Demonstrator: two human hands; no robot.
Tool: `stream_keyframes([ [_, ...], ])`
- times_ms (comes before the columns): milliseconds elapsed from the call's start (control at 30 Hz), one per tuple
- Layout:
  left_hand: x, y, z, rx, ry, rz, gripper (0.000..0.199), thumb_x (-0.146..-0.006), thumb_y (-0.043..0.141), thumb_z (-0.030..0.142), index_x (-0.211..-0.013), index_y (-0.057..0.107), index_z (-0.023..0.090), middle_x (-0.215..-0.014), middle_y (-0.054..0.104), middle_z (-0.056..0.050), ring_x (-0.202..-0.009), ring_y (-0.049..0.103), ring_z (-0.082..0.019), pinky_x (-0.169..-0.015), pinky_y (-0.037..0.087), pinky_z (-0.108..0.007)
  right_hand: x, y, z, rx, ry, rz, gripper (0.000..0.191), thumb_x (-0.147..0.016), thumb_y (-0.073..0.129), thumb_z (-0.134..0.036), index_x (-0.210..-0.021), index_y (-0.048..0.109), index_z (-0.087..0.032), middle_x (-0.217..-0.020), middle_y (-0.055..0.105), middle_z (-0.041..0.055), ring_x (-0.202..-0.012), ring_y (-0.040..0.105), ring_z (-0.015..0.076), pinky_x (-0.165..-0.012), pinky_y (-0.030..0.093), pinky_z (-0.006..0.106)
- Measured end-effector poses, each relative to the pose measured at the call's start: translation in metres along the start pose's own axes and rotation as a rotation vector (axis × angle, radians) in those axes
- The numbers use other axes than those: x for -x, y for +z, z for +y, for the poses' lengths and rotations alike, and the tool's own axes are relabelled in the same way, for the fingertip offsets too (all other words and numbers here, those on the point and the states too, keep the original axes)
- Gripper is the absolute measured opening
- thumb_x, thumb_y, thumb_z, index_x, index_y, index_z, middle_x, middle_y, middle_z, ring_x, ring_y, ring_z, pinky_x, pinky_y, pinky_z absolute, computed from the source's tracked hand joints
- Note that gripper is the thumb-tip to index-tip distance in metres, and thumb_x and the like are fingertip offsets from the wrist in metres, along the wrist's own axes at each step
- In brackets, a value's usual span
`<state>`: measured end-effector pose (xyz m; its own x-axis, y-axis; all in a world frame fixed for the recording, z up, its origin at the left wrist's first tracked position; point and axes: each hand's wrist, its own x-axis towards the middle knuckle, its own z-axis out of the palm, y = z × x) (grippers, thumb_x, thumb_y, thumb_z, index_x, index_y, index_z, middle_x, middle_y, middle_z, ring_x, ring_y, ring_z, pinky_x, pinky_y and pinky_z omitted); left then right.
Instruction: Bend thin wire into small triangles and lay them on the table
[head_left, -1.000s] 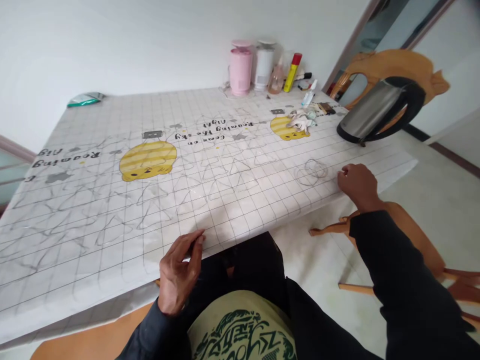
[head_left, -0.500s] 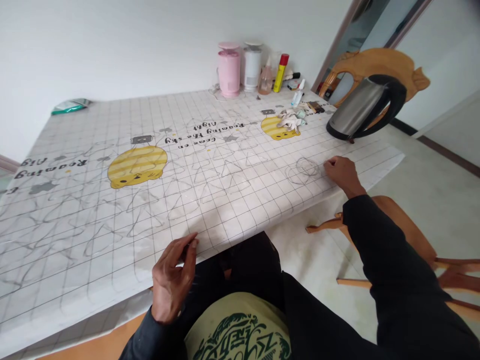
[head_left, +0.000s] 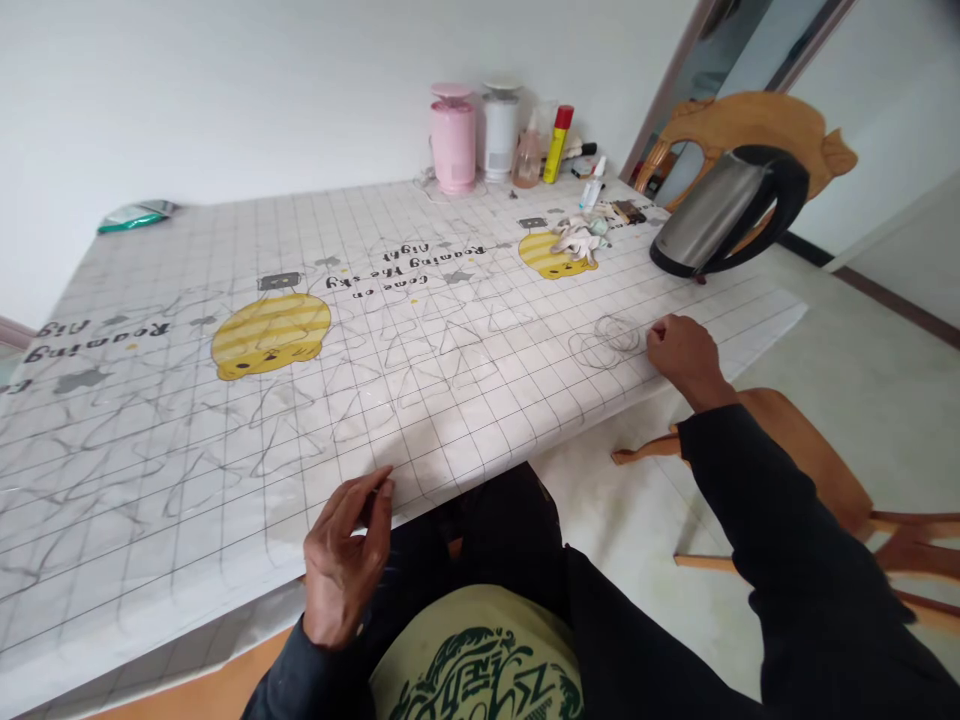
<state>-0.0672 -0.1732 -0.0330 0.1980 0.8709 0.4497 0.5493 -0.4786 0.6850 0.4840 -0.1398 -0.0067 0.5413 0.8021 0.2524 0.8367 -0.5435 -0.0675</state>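
Observation:
My right hand (head_left: 682, 355) is closed at the right part of the table, its fingertips beside a loose coil of thin dark wire (head_left: 604, 342). Whether a strand is between those fingers I cannot make out. By the front edge, my left hand (head_left: 346, 560) has its thumb and forefinger drawn together in a pinch; anything in it is too small or hidden. Beyond it, many thin bent wire pieces (head_left: 289, 445), several of them triangular, lie spread over the checked tablecloth (head_left: 480, 440).
A steel kettle (head_left: 720, 215) stands at the right end, near crumpled gloves (head_left: 581, 238). Along the wall are a pink device (head_left: 453, 140), a white one (head_left: 500, 135), bottles and a yellow can (head_left: 558, 145). A green packet (head_left: 139, 215) lies far left. Wooden chairs (head_left: 795, 440) are at right.
My right hand has shifted very slightly and stays beside the coil. The left hand holds its place, and the whole view has moved a little.

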Motion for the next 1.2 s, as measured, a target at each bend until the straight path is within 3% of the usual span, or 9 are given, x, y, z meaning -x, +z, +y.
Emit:
stream_keyframes([
  [100,-0.001,0.001,0.000,-0.008,0.003,-0.002,0.015,-0.108,0.069,0.021,-0.119,0.079,0.018,-0.107,0.078,-0.006,-0.078,0.070,-0.015,-0.070,0.057,-0.027,0.011,-0.007,-0.004,-0.055,-0.114,0.008,0.030,-0.102,0.053,-0.030,-0.114,0.077,-0.017,-0.112,0.077,0.0184,-0.107,0.070,0.0345,-0.090,0.053,0.043],
  [267,-0.002,0.001,0.001,-0.007,0.016,-0.004,0.015,-0.108,0.069,0.020,-0.118,0.080,0.017,-0.107,0.079,-0.007,-0.081,0.071,-0.016,-0.071,0.058,-0.028,0.021,-0.014,-0.016,0.059,-0.238,-0.211,0.025,-0.099,0.056,-0.031,-0.106,0.077,-0.021,-0.111,0.077,0.0141,-0.098,0.070,0.0313,-0.075,0.048,0.038],
  [433,-0.001,0.000,0.002,-0.010,0.009,0.000,0.017,-0.108,0.067,0.022,-0.118,0.080,0.017,-0.110,0.080,-0.009,-0.085,0.074,-0.019,-0.074,0.061,-0.030,0.023,-0.014,-0.018,0.147,-0.308,-0.197,0.030,-0.106,0.043,-0.028,-0.102,0.072,-0.021,-0.115,0.076,0.0160,-0.103,0.069,0.0311,-0.070,0.044,0.037],
  [700,-0.002,0.001,0.002,-0.012,-0.001,-0.007,0.017,-0.109,0.066,0.025,-0.119,0.079,0.018,-0.109,0.079,-0.009,-0.080,0.072,-0.017,-0.069,0.060,-0.029,0.022,-0.017,-0.014,-0.078,-0.254,-0.084,0.025,-0.101,0.051,-0.026,-0.112,0.073,-0.023,-0.123,0.076,0.0159,-0.117,0.069,0.0341,-0.094,0.055,0.043],
  [833,-0.002,0.001,0.002,0.000,0.007,-0.014,0.016,-0.108,0.068,0.021,-0.119,0.079,0.018,-0.110,0.078,-0.008,-0.082,0.071,-0.015,-0.069,0.059,-0.027,0.011,-0.012,-0.019,-0.092,-0.244,-0.118,0.024,-0.101,0.056,-0.037,-0.099,0.075,-0.022,-0.106,0.078,0.0155,-0.103,0.070,0.0342,-0.091,0.054,0.044],
  [1067,0.000,0.000,0.001,0.010,0.033,-0.016,0.016,-0.108,0.068,0.019,-0.119,0.079,0.017,-0.111,0.078,-0.009,-0.085,0.072,-0.017,-0.072,0.059,-0.028,-0.010,0.006,-0.023,-0.104,-0.212,-0.160,0.015,-0.091,0.062,-0.027,-0.094,0.076,-0.020,-0.102,0.080,0.0139,-0.096,0.071,0.0318,-0.089,0.054,0.042],
  [1200,-0.001,0.000,0.001,0.006,0.022,-0.018,0.016,-0.108,0.068,0.019,-0.119,0.079,0.017,-0.110,0.078,-0.009,-0.083,0.072,-0.017,-0.070,0.058,-0.028,-0.011,0.005,-0.025,-0.146,-0.183,-0.136,0.014,-0.090,0.060,-0.023,-0.089,0.074,-0.021,-0.100,0.082,0.0130,-0.098,0.073,0.0331,-0.091,0.055,0.043],
])
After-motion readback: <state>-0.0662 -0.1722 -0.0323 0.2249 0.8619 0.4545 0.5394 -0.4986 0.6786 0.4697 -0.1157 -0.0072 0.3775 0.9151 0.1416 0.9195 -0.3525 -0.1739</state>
